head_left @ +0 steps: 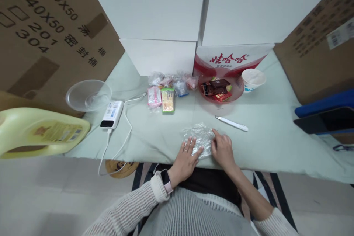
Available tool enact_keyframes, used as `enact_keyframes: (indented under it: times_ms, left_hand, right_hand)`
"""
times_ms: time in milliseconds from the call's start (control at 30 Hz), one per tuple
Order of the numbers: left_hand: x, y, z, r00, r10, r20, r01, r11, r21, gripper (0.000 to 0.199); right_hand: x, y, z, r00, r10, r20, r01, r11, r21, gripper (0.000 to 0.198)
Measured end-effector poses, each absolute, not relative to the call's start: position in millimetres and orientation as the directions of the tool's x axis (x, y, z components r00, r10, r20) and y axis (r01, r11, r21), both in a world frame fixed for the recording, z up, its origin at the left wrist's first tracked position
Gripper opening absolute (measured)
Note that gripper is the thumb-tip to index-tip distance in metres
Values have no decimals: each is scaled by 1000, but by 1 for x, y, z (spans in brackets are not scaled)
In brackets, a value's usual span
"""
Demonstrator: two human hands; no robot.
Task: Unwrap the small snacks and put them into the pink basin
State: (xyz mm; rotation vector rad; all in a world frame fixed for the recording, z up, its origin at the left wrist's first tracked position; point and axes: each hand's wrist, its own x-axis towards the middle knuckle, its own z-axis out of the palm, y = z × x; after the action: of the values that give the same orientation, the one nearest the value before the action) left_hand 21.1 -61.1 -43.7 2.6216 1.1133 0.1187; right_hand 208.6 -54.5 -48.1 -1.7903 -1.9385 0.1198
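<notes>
While a pale green tablecloth [271, 143] spans the whole worktop, with a stiff brown cardboard carton [63, 40] at the left and smooth white boxes [149, 7] along the back, the work at the near edge looks partway along. Judging by how it lies, the crinkled clear plastic film [203, 138] is opened out, but plenty of fine creases are left in it and its outline is ragged.

Beside the left carton lies a glossy yellow plastic jug [41, 129] with a hollow handle. Palm down with fingers spread, the left hand [186, 163] rests its fingertips on the film's left part, gripping nothing. The right hand [223, 151] is at the film's right edge, index finger extended and the others curled; whether it pinches the film, I cannot tell.

Beyond the film, a translucent reddish bowl [238, 92] is heaped with shiny wrapped snacks [218, 87], and a white paper cup [250, 79] is just beside it. A round clear plastic container [88, 96] is near a boxy white power bank [112, 114]. Smaller again are the crinkly little packets [167, 101] clustered before the white boxes, and a slim, white-handled cutter [233, 123] lying near the right hand, untouched.
</notes>
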Motion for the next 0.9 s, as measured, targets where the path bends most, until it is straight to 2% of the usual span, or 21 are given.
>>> enact_keyframes:
  times_ms: [67, 133, 200, 267, 367, 433, 500, 667, 800, 900]
  left_hand:
    - [16, -57, -47, 724, 688, -47, 671, -686, 281, 50]
    - [10, -50, -47, 761, 646, -64, 635, -721, 277, 51]
    - [3, -41, -47, 800, 594, -84, 591, -756, 283, 55]
    - [-3, -33, -47, 842, 531, -92, 532, -793, 298, 61]
    - [-10, -26, -45, 883, 461, -85, 463, -827, 321, 69]
    - [-12, -26, -42, 883, 464, -69, 459, -824, 331, 69]
    - [-12, -30, -36, 868, 495, -34, 475, -809, 345, 64]
    - [-7, -42, -28, 837, 547, 29, 492, -774, 398, 49]
    - [-5, -42, -30, 817, 575, 37, 511, -752, 416, 49]
    - [-6, -37, -34, 801, 592, 87, 481, -723, 496, 42]
  right_hand:
    - [210, -57, -41, -95, 940, 326, 910, 215, -354, 45]
    - [211, -61, -38, -280, 911, 301, 877, 370, -306, 50]
    - [213, -67, -42, -458, 865, 204, 827, 499, -259, 61]
    - [216, -72, -52, -534, 839, 109, 811, 544, -217, 73]
    - [222, -74, -63, -549, 835, 51, 815, 547, -192, 76]
    - [227, -75, -63, -539, 840, 60, 814, 538, -219, 75]
    - [232, -75, -57, -519, 848, 109, 803, 527, -277, 66]
    - [240, -75, -46, -552, 809, 203, 701, 582, -413, 21]
    - [236, -73, -44, -514, 819, 256, 669, 569, -478, 16]
    - [236, -70, -36, -450, 858, 248, 642, 504, -578, 16]
